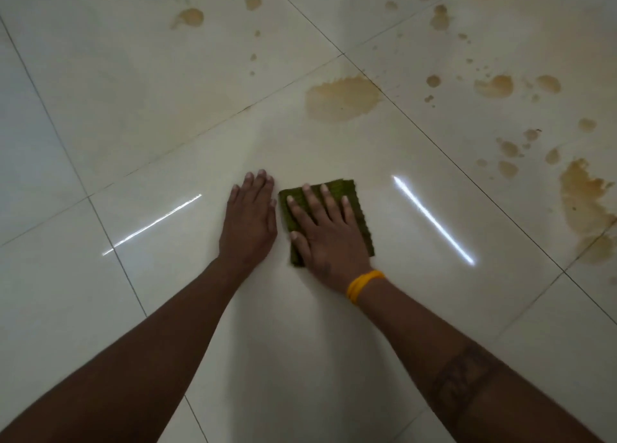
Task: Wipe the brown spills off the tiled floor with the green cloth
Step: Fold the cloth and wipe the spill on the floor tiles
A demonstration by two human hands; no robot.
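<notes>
A folded green cloth (359,209) lies flat on the glossy cream tiled floor (167,92). My right hand (325,234) presses down on it with fingers straight and spread; a yellow band circles that wrist. My left hand (250,215) rests flat on the bare tile just left of the cloth, fingers straight and together. A wide brown puddle (340,98) sits on the floor beyond the cloth. Another large brown spill (584,205) spreads at the right edge, and several brown drops (494,85) are scattered at the upper right.
More brown blots (192,18) mark the tiles at the upper left and top edge. Dark grout lines cross the floor diagonally. Two bright light streaks (434,220) reflect off the tile on either side of my hands.
</notes>
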